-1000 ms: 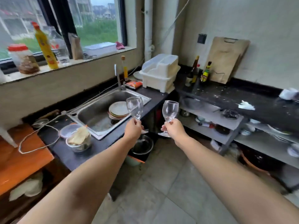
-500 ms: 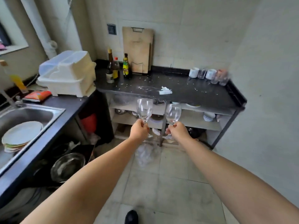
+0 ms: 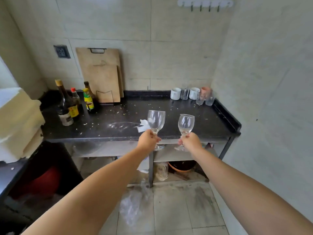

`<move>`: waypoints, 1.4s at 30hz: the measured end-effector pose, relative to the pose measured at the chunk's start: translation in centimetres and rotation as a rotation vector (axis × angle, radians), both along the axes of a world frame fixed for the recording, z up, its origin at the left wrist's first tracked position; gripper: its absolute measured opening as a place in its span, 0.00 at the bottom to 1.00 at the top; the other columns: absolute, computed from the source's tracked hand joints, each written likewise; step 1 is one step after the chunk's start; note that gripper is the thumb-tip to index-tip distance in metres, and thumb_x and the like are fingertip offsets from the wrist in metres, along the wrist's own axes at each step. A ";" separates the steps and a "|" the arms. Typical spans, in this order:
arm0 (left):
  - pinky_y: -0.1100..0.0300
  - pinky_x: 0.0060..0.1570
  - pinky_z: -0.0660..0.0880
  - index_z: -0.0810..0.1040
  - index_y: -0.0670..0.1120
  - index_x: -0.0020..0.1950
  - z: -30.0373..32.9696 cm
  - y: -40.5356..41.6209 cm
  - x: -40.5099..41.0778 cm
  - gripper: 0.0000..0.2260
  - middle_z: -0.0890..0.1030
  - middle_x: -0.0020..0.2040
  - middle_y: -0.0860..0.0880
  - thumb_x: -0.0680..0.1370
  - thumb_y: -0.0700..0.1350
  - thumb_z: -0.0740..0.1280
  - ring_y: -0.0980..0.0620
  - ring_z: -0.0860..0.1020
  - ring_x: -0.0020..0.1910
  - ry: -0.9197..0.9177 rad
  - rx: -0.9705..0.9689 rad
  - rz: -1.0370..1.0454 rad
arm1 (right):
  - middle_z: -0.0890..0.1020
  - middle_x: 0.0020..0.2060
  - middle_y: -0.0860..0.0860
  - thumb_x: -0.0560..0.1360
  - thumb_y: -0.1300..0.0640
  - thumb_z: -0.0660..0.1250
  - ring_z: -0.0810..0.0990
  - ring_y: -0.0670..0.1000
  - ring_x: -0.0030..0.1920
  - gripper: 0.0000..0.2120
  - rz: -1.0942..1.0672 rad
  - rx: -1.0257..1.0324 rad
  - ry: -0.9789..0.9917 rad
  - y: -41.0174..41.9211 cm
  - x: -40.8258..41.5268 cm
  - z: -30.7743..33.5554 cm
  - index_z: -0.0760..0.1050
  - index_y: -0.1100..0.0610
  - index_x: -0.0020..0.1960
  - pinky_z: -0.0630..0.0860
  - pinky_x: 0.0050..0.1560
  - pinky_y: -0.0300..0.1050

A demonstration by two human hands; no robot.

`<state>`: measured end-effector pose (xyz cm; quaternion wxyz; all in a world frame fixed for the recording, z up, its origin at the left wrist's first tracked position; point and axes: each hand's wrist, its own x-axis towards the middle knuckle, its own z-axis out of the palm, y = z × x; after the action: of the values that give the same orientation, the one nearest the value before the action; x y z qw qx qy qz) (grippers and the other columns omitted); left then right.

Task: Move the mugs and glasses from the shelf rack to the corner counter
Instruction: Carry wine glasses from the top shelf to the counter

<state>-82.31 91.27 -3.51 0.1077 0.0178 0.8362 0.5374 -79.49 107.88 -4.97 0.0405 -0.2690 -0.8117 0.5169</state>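
Note:
My left hand (image 3: 148,139) grips the stem of a clear wine glass (image 3: 156,121), held upright. My right hand (image 3: 191,142) grips the stem of a second clear wine glass (image 3: 186,123), also upright. Both glasses hover at the front edge of the black corner counter (image 3: 194,116). In the counter's back right corner stand two white mugs (image 3: 175,93), a pinkish mug (image 3: 206,91) and several clear glasses (image 3: 184,94).
Sauce bottles (image 3: 72,106) stand at the counter's back left, beside cutting boards (image 3: 101,77) leaning on the wall. A crumpled white paper (image 3: 143,125) lies near the front edge. A white dish rack (image 3: 15,122) sits far left. Shelves with bowls are under the counter.
The view swung right from the sink and moved closer to the corner counter. Both hands kept their wine glasses and now hold them at the counter's front edge.

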 end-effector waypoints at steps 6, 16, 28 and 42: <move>0.62 0.40 0.71 0.71 0.41 0.51 0.4 5.1 -10.3 0.05 0.81 0.49 0.45 0.77 0.38 0.66 0.50 0.77 0.47 -0.045 -0.004 -0.078 | 0.81 0.45 0.57 0.79 0.63 0.58 0.82 0.54 0.48 0.12 -0.117 -0.113 0.027 5.6 -8.6 0.5 0.74 0.68 0.57 0.75 0.49 0.44; 0.55 0.51 0.76 0.75 0.44 0.46 -4.5 16.4 -25.7 0.05 0.82 0.46 0.44 0.74 0.37 0.68 0.47 0.81 0.48 -0.102 0.014 -0.065 | 0.81 0.40 0.56 0.71 0.69 0.65 0.83 0.60 0.48 0.06 -0.183 -0.217 -0.033 17.9 -24.0 -3.7 0.73 0.60 0.40 0.78 0.57 0.60; 0.58 0.47 0.71 0.79 0.39 0.51 -9.1 30.9 -44.3 0.06 0.78 0.43 0.48 0.76 0.37 0.66 0.50 0.75 0.45 -0.157 -0.102 0.123 | 0.80 0.49 0.60 0.75 0.62 0.64 0.79 0.61 0.52 0.10 -0.076 0.025 -0.215 31.9 -45.1 -8.6 0.77 0.64 0.55 0.72 0.47 0.50; 0.60 0.35 0.69 0.76 0.40 0.43 -16.4 38.2 -55.9 0.04 0.77 0.39 0.47 0.76 0.38 0.63 0.50 0.74 0.40 -0.205 -0.057 0.278 | 0.82 0.50 0.56 0.76 0.58 0.66 0.78 0.52 0.50 0.11 -0.182 -0.214 -0.069 34.7 -56.3 -16.3 0.78 0.61 0.56 0.69 0.48 0.43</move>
<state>-138.21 129.48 -19.93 0.1172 -0.1560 0.8302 0.5221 -135.83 142.55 -21.32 0.0304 -0.3617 -0.7250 0.5853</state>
